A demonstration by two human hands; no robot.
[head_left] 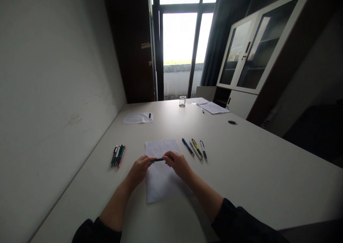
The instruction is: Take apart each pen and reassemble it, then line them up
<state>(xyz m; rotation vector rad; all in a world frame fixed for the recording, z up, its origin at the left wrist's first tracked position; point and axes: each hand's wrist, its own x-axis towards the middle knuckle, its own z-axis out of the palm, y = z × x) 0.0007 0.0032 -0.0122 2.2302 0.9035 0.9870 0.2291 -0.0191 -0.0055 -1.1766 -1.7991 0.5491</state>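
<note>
A dark pen (158,160) is held level between both my hands above a lined sheet of paper (160,148) on the white table (241,164). My left hand (139,170) pinches the pen's left end, fingers closed. My right hand (178,163) grips its right end, fingers closed. To the left of the sheet a row of several pens (118,156) lies side by side. On the sheet's right lie several more pens (195,148), blue, white, yellow-black and black.
A white wall (53,93) runs along the table's left edge. Far back sit a paper with a black item (138,118), a small glass jar (182,101), more papers (211,107) and a cable hole (232,122). A glass-door cabinet (252,54) stands at right.
</note>
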